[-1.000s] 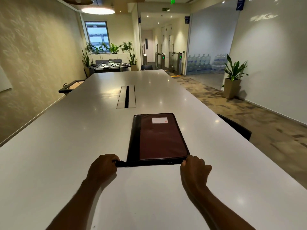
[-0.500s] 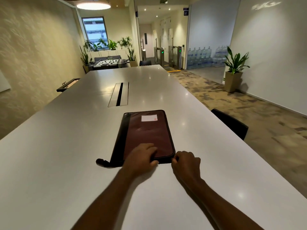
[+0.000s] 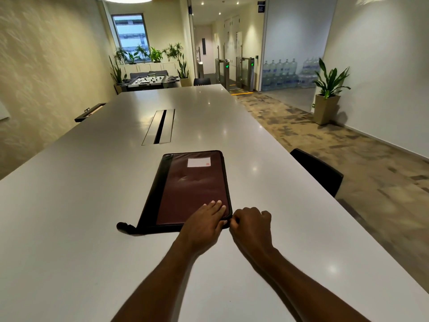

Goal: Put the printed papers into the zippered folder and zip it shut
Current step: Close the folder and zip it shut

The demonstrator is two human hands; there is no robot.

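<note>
A maroon zippered folder [image 3: 192, 189] with a black spine and a white label lies closed and flat on the white table [image 3: 69, 217]. A black strap end sticks out at its near left corner. My left hand [image 3: 205, 223] rests flat on the folder's near right corner, fingers together, pressing down. My right hand [image 3: 251, 225] is at that same corner, fingers pinched at the folder's edge, apparently on the zipper pull, which is hidden by the fingers. No printed papers are visible.
A metal cable hatch [image 3: 160, 129] is set into the table beyond the folder. A black chair back [image 3: 318, 170] stands at the table's right edge. A potted plant [image 3: 328, 94] stands by the right wall; a foosball table [image 3: 151, 81] beyond the far end.
My left hand left the strap at the near left corner and moved right onto the folder's near right corner. My right hand stayed at that corner.
</note>
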